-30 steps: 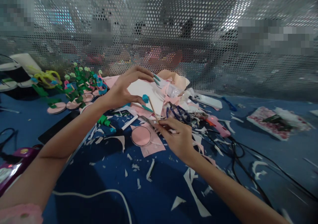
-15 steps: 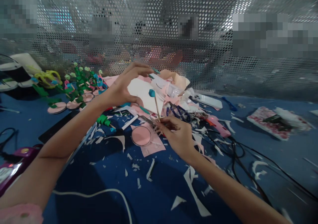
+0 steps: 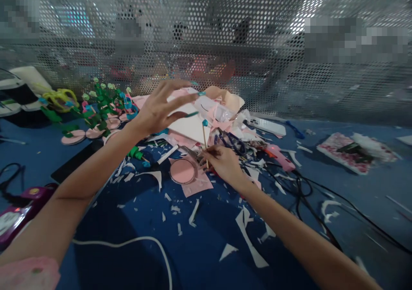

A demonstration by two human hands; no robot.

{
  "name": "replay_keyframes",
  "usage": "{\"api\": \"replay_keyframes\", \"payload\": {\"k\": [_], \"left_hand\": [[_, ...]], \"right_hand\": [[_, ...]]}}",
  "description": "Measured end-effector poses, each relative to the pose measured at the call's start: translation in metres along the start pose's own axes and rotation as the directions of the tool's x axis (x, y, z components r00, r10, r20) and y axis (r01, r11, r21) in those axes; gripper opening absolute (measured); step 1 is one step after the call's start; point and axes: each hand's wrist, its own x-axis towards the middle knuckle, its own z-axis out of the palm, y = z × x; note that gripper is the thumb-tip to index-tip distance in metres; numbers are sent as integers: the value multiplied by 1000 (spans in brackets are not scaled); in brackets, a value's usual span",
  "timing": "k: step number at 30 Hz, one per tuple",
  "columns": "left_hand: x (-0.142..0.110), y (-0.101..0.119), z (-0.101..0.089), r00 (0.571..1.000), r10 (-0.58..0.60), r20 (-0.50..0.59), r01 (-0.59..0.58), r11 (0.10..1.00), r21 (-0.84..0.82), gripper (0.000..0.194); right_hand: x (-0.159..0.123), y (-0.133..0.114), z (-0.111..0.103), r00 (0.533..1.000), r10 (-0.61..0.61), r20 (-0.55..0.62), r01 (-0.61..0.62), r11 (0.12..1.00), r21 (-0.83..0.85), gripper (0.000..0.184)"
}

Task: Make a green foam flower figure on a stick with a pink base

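Observation:
My right hand (image 3: 224, 163) pinches the lower part of a thin wooden stick (image 3: 204, 137), which stands nearly upright. A small blue paper flower (image 3: 205, 122) tops the stick. Raised to the left of it is my left hand (image 3: 165, 105), its fingers spread and nothing between them; it is apart from the flower. Below the hands, a round pink disc (image 3: 182, 171) rests on a pink paper sheet (image 3: 200, 185). Scissors with dark blue handles (image 3: 232, 143) lie just behind my right hand, partly hidden among scraps.
Finished-looking paper flowers on pink round bases (image 3: 73, 137) stand at the left. A pink glue gun (image 3: 281, 157) with a black cable lies at the right, near a white phone (image 3: 267, 126). White paper scraps (image 3: 251, 240) litter the blue table. A perforated metal screen (image 3: 206, 32) rises behind.
My left hand's fingers have opened out and drawn back from around the flower. The flower and stick have shifted slightly right and are more upright, still in my right hand.

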Motion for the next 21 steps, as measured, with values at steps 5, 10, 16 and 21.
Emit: {"api": "replay_keyframes", "payload": {"k": [5,10,16,21], "left_hand": [[-3,8,8,985,157,76,-165,980,111,44],[-5,9,14,981,184,53,-187,981,53,43],[-4,8,20,984,170,56,-168,985,-41,29],[3,28,20,997,71,16,-52,850,-525,23]], "right_hand": [[9,17,3,1000,-19,-18,17,994,-105,28],[10,20,2,998,-58,-39,50,985,-168,32],[5,14,2,975,-193,-106,147,928,-342,32],[5,15,6,968,-220,-118,161,910,-382,32]]}}
